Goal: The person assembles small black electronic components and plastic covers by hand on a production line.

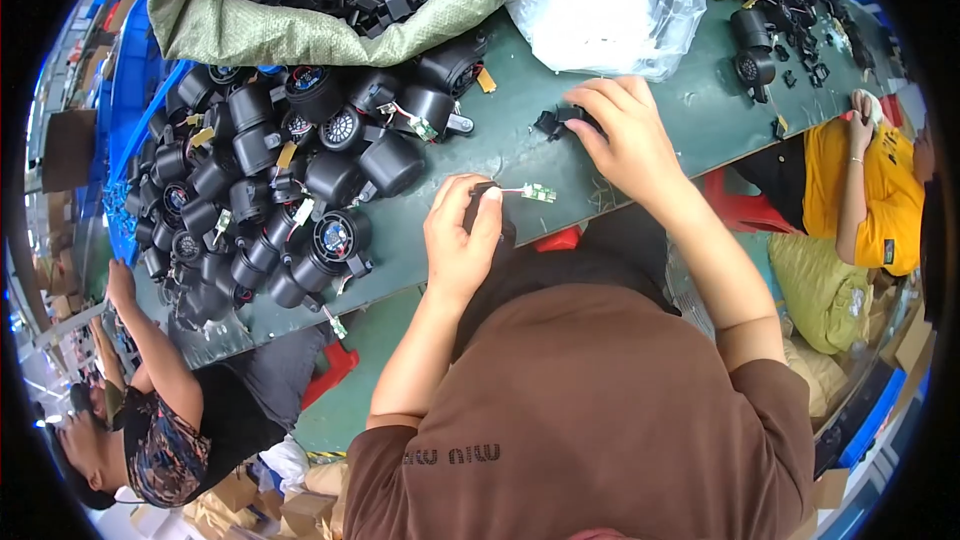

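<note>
My left hand (460, 240) is closed around a black cylindrical housing (507, 232), mostly hidden by the fingers and the table's edge. Thin wires lead from it to a small green circuit board (540, 193), which sticks out to the right of my thumb. Farther off and to the right, my right hand (630, 140) pinches a small black plastic part (570, 115) between thumb and fingers, low over the green table (480, 155). Another small black piece (546, 124) lies right beside it.
Many black housings (330, 175) are heaped on the left. Behind them stands a woven sack (330, 48) of small black parts, beside a clear plastic bag (610, 10). More parts (752, 45) lie at the far right. Co-workers sit at left (165, 420) and right (870, 190).
</note>
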The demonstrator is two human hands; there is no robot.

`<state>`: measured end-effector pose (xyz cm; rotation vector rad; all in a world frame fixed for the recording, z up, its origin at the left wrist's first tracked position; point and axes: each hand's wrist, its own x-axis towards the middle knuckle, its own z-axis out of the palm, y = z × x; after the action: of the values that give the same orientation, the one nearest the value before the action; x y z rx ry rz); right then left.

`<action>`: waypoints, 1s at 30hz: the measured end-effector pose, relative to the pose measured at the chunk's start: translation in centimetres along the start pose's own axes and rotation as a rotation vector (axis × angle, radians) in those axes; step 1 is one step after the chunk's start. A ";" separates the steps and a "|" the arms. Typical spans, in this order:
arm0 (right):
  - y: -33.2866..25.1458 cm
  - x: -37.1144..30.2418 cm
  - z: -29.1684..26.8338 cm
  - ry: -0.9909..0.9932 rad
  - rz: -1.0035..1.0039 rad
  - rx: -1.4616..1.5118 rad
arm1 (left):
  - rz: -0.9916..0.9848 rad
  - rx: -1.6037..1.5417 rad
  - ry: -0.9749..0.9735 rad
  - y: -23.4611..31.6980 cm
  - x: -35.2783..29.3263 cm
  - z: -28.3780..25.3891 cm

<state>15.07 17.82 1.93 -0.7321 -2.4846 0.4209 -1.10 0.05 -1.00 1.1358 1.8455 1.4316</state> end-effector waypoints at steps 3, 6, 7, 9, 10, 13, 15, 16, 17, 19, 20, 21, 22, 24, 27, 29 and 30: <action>1.5 0.5 1.0 -0.106 -0.032 -0.031 | -0.008 -0.009 0.001 0.0 0.0 0.2; 2.1 1.5 1.1 -0.147 -0.076 0.001 | 0.014 -0.014 0.015 -0.5 0.0 0.3; 2.3 1.8 1.3 -0.168 -0.017 0.058 | 0.009 -0.037 0.031 -0.7 -0.1 0.3; 3.1 2.2 1.7 -0.156 0.013 0.139 | -0.014 -0.063 0.050 -0.6 0.0 0.3; 3.3 2.4 1.7 -0.158 0.062 0.200 | -0.032 -0.066 0.055 -0.4 0.1 0.4; 3.1 2.6 1.3 -0.119 0.247 0.428 | -0.039 -0.122 -0.019 -0.6 0.1 0.7; 2.5 2.3 0.9 -0.128 0.446 0.921 | 0.034 -0.170 -0.073 0.2 0.4 0.9; 1.0 2.1 0.4 -0.106 0.486 1.049 | 0.029 -0.204 -0.115 0.9 0.5 0.8; -0.7 1.7 0.0 -0.085 0.527 1.177 | 0.032 -0.293 -0.152 1.5 0.7 0.9; -2.9 0.3 0.8 -0.080 0.349 1.189 | 0.085 -0.343 -0.151 2.3 0.9 1.5; -3.7 -0.4 1.2 -0.089 0.378 1.314 | 0.168 -0.287 -0.177 2.3 1.3 1.7; -4.5 -0.9 1.4 -0.069 0.519 1.491 | 0.116 -0.301 -0.203 2.5 1.3 1.7; -4.5 -1.2 1.4 -0.060 0.569 1.514 | 0.064 -0.314 -0.227 2.7 1.2 1.7; -3.6 -1.5 1.1 -0.083 0.611 1.524 | 0.041 -0.310 -0.215 3.1 1.1 1.3; -2.9 -1.6 -0.3 -0.265 0.434 1.524 | 0.088 -0.275 -0.317 3.1 1.5 0.0; -1.9 -1.9 -1.4 -0.474 0.324 1.290 | 0.072 -0.307 -0.396 2.5 1.7 -0.8; -1.9 -1.6 -2.2 -0.501 0.261 1.118 | 0.046 -0.341 -0.479 2.4 1.8 -1.0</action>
<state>16.66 15.66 3.91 -0.4697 -2.0152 2.0482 -2.16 1.30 1.70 1.2179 1.2037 1.2939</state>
